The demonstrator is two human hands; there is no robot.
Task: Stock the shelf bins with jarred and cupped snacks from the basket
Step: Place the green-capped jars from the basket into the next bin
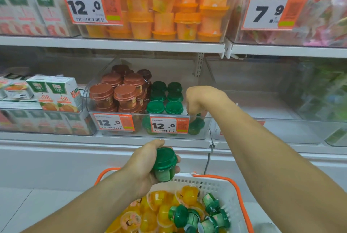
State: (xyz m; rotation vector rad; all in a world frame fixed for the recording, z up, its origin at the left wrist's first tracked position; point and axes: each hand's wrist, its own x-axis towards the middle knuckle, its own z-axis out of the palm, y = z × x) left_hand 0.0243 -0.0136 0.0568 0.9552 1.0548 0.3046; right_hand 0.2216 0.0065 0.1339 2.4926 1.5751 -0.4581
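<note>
While the left hand (148, 161) curls round a green cup (164, 165) just above the basket (223, 185), the right hand (199, 99) reaches down into the clear bin (206, 127) on the lower shelf (116, 141), its fingers bent onto another green cup (196, 125) at the bin's front right corner. Whether those fingers actually grip that cup or only touch its lid, I cannot tell through the plastic wall.

The held cup is a squat round tub with a glossy, stepped green lid and a paler label round its side; it sits tilted in the palm, lid towards the shelf. More of the same, the green stack (165, 99), stand in neat rows just left of the right hand, and beyond them the brown cups (120, 93) are piled higher, their lids ribbed and shiny. Two orange-edged price tags (169, 125) hang on the bin's front, directly above the left hand.

Below the left wrist, the basket is white lattice plastic with an orange rim and handles. In it lie loose green cups (199, 215) on their sides and translucent yellow cups (155, 212), soft-looking and domed, heaped together. Up above both hands, orange cups (169, 12) fill a second clear bin.
</note>
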